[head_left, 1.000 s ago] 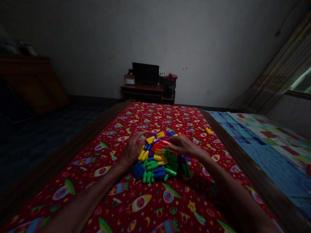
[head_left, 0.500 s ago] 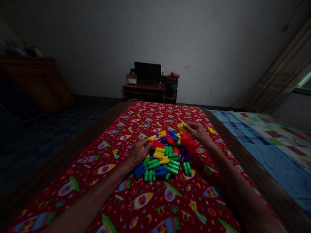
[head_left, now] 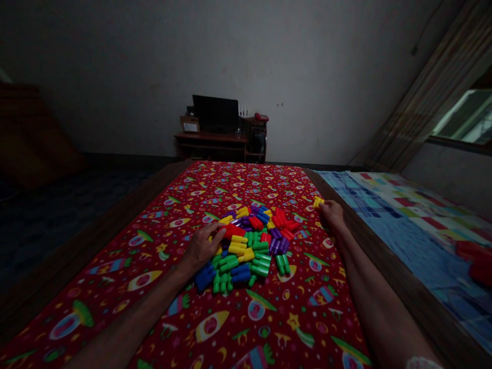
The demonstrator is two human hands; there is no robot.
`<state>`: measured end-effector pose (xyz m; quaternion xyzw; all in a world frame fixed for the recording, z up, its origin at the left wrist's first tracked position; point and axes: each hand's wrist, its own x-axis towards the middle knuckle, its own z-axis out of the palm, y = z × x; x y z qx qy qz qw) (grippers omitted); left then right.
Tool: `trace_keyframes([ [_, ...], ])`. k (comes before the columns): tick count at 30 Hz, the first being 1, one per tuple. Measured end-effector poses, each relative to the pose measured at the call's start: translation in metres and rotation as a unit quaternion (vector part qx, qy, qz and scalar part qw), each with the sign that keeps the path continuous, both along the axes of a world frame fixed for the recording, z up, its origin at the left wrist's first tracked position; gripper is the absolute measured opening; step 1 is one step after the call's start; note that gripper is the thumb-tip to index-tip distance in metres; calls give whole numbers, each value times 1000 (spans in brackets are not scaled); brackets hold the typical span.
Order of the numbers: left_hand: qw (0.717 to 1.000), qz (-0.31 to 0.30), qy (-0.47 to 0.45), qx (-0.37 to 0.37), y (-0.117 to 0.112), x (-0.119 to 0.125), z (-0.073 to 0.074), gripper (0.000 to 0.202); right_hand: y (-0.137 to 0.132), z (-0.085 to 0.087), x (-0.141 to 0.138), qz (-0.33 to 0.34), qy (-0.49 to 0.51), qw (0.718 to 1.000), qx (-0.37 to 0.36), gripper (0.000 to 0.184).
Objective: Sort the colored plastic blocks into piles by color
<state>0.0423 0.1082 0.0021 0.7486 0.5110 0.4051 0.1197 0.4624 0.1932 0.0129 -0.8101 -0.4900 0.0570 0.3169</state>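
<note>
A loose pile of plastic building blocks in red, yellow, green, blue and purple lies on the red patterned cloth [head_left: 211, 325]. At the pile's left side, my left hand [head_left: 203, 245] is closed, with thumb and fingers at the end of a red building block [head_left: 234, 231]. My right hand [head_left: 332, 213] is well to the right of the pile, near the cloth's right edge. Its fingertips pinch a yellow building block [head_left: 318, 202] low over the cloth; whether a second yellow block lies against it, I cannot tell. A green block [head_left: 283, 264] sits just right of the pile.
Dark wooden edges [head_left: 388, 271] border the cloth. To the right is a bed-like surface with a blue and checkered cover [head_left: 369, 215]. Beyond the far end, a desk [head_left: 209, 138] with a black monitor [head_left: 216, 114] stands against the wall. A curtain [head_left: 415, 92] hangs at right.
My right hand has carried the yellow block rightward, away from the pile, to where a lone yellow block lay. My left hand stays at the red block. The view has turned slightly right.
</note>
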Motion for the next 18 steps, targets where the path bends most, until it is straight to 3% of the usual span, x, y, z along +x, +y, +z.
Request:
trace_keyframes([
  [5,1000,2,0,-5,0,0,0,43,-6,-1,-4,-28,-70,997,-6,38],
  [9,1000,5,1,-3,0,-1,-1,45,-9,12,-13,-12,-113,993,17,36],
  [11,1000,3,5,-6,0,-1,-1,45,-7,23,-28,50,-123,989,65,34],
  [13,1000,2,11,-8,0,-1,0,44,-6,32,-51,152,-124,974,109,33],
  [18,1000,-1,19,-4,0,-1,1,42,-18,27,-120,435,-143,883,101,22],
])
